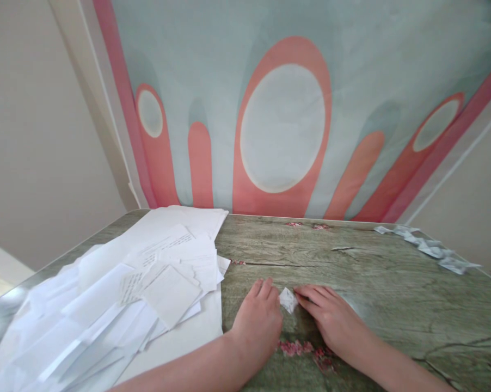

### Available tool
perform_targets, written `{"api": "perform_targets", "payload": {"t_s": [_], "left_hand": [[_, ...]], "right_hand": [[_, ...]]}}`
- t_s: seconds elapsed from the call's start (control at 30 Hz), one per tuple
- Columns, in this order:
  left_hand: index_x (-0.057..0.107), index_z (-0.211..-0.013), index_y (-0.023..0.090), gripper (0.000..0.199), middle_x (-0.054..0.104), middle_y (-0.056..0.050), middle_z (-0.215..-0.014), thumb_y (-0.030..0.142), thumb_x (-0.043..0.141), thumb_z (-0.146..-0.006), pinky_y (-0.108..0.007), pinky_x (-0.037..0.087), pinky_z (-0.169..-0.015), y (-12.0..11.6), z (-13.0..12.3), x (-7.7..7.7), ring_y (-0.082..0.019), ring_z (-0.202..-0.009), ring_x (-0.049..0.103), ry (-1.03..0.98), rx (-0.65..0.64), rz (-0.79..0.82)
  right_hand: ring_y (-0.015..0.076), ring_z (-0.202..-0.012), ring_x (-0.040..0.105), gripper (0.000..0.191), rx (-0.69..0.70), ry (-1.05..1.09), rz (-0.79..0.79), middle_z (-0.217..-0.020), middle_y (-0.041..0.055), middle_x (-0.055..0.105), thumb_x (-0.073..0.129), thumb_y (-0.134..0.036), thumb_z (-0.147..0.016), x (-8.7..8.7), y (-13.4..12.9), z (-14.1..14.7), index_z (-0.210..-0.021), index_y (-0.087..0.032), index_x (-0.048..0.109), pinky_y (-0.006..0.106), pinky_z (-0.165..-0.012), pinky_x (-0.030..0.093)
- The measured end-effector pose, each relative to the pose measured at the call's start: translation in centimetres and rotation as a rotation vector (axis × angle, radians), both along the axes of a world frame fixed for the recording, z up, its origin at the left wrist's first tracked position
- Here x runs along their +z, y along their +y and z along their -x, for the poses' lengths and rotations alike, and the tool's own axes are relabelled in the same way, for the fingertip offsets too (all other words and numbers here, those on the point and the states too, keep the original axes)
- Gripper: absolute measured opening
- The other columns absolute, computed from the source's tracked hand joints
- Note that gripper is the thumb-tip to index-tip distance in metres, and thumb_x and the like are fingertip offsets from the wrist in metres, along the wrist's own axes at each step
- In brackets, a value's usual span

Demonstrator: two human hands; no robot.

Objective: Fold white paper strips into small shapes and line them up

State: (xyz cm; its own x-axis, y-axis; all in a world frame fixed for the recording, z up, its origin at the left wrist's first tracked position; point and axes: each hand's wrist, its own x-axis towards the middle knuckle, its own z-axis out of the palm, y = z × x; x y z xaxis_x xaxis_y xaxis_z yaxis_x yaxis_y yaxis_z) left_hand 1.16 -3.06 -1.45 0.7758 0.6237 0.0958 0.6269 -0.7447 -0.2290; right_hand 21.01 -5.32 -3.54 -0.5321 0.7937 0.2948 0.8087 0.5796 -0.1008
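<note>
A small white piece of folded paper (288,300), roughly diamond-shaped, is between my hands just above or on the wooden-patterned table (278,245). My left hand (258,318) has its fingers curled at the paper's left side; the thumb is hidden. From the right, my right hand (333,316) pinches the paper's right corner between fingertips and thumb. Left of my left hand lies a spread pile of white paper pieces (172,294), some with printed lines.
Several small folded paper shapes (429,249) lie in a row along the table's far right edge. Larger white sheets (192,215) lie under the pile at the left. Behind the table's back edge stands a wall panel (216,65) with coral and grey-green shapes.
</note>
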Motion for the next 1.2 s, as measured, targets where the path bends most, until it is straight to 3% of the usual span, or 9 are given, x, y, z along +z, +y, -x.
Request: {"api": "perform_targets", "payload": {"t_s": [0.27, 0.43, 0.63, 0.87, 1.0, 1.2], "left_hand": [[0.067, -0.099, 0.008, 0.028, 0.06, -0.016, -0.11, 0.026, 0.05, -0.085, -0.04, 0.03, -0.097, -0.3, -0.1, 0.2, -0.029, -0.115, 0.044, 0.002, -0.025, -0.01], [0.067, -0.09, 0.011, 0.022, 0.062, -0.012, -0.098, 0.023, 0.049, -0.085, -0.036, 0.038, -0.088, -0.2, -0.3, 0.5, -0.026, -0.103, 0.05, -0.059, -0.018, 0.033], [0.065, -0.083, 0.015, 0.019, 0.061, -0.006, -0.085, 0.025, 0.049, -0.087, -0.034, 0.043, -0.075, 0.8, 0.2, 0.8, -0.021, -0.083, 0.055, -0.214, 0.029, 0.184], [0.067, -0.088, 0.021, 0.014, 0.061, -0.002, -0.09, 0.031, 0.058, -0.082, -0.029, 0.04, -0.077, 1.6, 0.8, 0.1, -0.018, -0.088, 0.054, -0.484, 0.052, 0.343], [0.064, -0.101, 0.025, 0.029, 0.058, -0.003, -0.1, 0.038, 0.066, -0.075, -0.033, 0.039, -0.081, 1.7, 0.7, 0.1, -0.021, -0.094, 0.051, -0.586, 0.144, 0.347], [0.065, -0.089, 0.021, 0.027, 0.056, -0.003, -0.094, 0.032, 0.073, -0.066, -0.032, 0.04, -0.082, 2.1, 0.6, -0.2, -0.021, -0.093, 0.051, -0.684, 0.184, 0.482]], "right_hand": [[0.0208, -0.104, 0.053, 0.049, -0.046, 0.139, 0.006, -0.115, 0.0085, 0.059, 0.04, 0.003, -0.073, -0.4, 0.0, -0.4, -0.115, -0.016, 0.058, 0.038, -0.091, 0.043], [0.0212, -0.097, 0.056, 0.026, -0.081, 0.239, 0.069, -0.107, 0.0072, 0.061, 0.046, -0.016, -0.087, -0.5, 0.2, -0.3, -0.107, -0.02, 0.062, 0.038, -0.085, 0.046], [0.0214, -0.094, 0.057, 0.017, -0.095, 0.365, 0.155, -0.099, 0.0051, 0.063, 0.052, -0.024, -0.087, -1.1, 0.7, -0.3, -0.095, -0.025, 0.067, 0.039, -0.083, 0.044], [0.0208, -0.091, 0.057, 0.014, -0.173, 0.442, 0.228, -0.095, 0.0043, 0.063, 0.056, -0.03, -0.084, -0.7, 0.8, 0.0, -0.085, -0.024, 0.068, 0.037, -0.083, 0.042], [0.0205, -0.091, 0.057, 0.013, -0.161, 0.43, 0.201, -0.094, 0.0032, 0.063, 0.057, -0.03, -0.084, -0.6, 0.7, 0.2, -0.086, -0.025, 0.068, 0.038, -0.084, 0.041], [0.0193, -0.09, 0.057, 0.014, -0.11, 0.401, 0.182, -0.092, 0.0023, 0.063, 0.054, -0.029, -0.086, -0.3, 0.3, 0.6, -0.089, -0.026, 0.067, 0.037, -0.083, 0.042]]}}
